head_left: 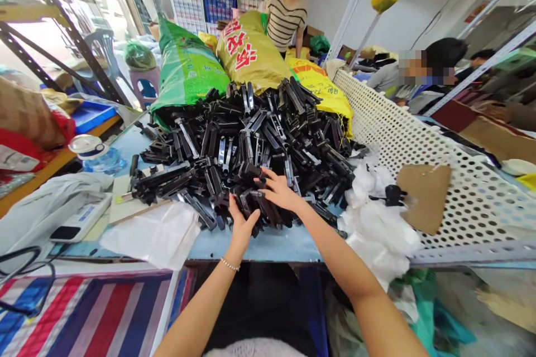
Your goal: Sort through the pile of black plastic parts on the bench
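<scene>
A large heap of black plastic parts (pixel 226 148), long and narrow with some shiny faces, lies on the light-blue tabletop (pixel 288 244). At the near edge of the heap, my left hand (pixel 243 223), with a beaded bracelet on its wrist, has thumb and forefinger on either side of a black plastic part (pixel 245 203). Just to its right, my right hand (pixel 278 191) reaches in over the same parts with fingers stretched out and apart, fingertips touching them. The lower fingers of my left hand are hidden.
Green (pixel 188 67) and yellow (pixel 247 53) sacks stand behind the heap. Crumpled white plastic (pixel 377 217) and a perforated white panel (pixel 460 189) flank the right. Left are a bottle (pixel 96 153), a white plastic sheet (pixel 154 234) and a boxed device (pixel 81 220). Two people are beyond.
</scene>
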`<state>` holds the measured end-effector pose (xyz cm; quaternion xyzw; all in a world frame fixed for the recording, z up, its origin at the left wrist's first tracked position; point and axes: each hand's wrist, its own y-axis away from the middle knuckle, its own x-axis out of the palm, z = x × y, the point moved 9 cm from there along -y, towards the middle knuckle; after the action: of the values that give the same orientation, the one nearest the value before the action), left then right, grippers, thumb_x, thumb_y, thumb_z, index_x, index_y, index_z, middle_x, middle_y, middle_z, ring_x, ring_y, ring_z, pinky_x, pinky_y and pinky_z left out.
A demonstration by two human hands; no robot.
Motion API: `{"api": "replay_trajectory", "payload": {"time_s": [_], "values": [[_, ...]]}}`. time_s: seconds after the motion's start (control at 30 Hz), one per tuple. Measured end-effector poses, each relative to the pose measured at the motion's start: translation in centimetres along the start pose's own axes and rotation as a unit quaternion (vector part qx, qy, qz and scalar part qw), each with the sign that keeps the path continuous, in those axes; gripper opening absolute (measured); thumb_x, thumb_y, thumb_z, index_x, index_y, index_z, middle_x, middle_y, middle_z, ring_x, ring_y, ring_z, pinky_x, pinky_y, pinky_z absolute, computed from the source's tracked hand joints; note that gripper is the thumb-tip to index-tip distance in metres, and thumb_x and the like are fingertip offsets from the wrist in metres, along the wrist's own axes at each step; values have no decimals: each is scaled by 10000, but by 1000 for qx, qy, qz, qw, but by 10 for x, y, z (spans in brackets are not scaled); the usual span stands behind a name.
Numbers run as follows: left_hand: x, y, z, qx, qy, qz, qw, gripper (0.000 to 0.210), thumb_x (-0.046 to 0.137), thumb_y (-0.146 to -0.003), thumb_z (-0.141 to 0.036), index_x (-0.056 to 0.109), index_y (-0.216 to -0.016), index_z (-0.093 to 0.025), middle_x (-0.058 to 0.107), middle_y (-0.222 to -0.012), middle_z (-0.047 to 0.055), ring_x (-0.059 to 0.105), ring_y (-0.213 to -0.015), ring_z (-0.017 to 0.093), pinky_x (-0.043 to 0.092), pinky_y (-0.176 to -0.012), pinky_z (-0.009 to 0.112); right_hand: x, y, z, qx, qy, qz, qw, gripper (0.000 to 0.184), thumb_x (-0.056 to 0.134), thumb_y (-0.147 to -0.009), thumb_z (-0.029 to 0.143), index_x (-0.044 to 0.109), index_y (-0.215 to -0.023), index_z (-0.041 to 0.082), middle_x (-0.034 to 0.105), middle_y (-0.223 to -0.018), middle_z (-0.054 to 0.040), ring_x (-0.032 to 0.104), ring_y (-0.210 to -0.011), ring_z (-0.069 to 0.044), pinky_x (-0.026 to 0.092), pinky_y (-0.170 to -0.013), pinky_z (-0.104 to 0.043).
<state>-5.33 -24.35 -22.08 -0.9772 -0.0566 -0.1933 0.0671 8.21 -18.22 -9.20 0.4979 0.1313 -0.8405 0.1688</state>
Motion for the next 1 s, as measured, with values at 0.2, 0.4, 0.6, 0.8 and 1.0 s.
{"api": "replay_trajectory", "payload": {"time_s": [0.2, 0.4, 0.6, 0.8, 1.0], "values": [[14, -8, 3, 39, 60, 13, 997, 1194, 779, -920, -503, -118, -1689, -326, 10, -1747, 93, 120, -1614, 242, 123, -1318, 413, 15, 21, -1, 12, -16, -94, 995, 470, 580, -1023, 365, 636, -1481, 274, 91, -1736, -1, 426, -1345, -297, 338, -1205, -508], [20, -14, -20, 29, 127, 75, 989, 1344, 824, -883, -489, -286, -1632, -362, 121, -1737, 128, 305, -1563, 244, 247, -1289, 398, 17, 25, 10, 37, -86, -26, 995, 520, 457, -1049, 504, 556, -1524, 315, 60, -1737, 35, 426, -1485, -253, 369, -1252, -474], [28, -16, -41, 71, 178, 117, 974, 1361, 816, -903, -474, -332, -1619, -323, 173, -1725, 141, 354, -1540, 216, 273, -1283, 377, 19, 24, 12, 55, -57, -9, 997, 570, 393, -1027, 540, 537, -1530, 315, 39, -1735, 37, 467, -1455, -317, 415, -1207, -564], [28, -15, -47, 90, 191, 103, 972, 1359, 823, -905, -457, -320, -1625, -303, 173, -1717, 172, 370, -1530, 211, 286, -1271, 349, 17, 22, 16, 39, -88, -18, 995, 528, 404, -1033, 562, 557, -1486, 339, 136, -1723, 14, 483, -1442, -311, 444, -1181, -546], [30, -21, -77, 104, 168, 94, 976, 1405, 832, -874, -543, -338, -1615, -308, 323, -1652, 186, 458, -1470, 261, 338, -1247, 414, -2, 14, 31, -12, -141, -50, 989, 536, 460, -1046, 597, 561, -1495, 323, 168, -1717, -15, 492, -1430, -298, 452, -1183, -473]]}}
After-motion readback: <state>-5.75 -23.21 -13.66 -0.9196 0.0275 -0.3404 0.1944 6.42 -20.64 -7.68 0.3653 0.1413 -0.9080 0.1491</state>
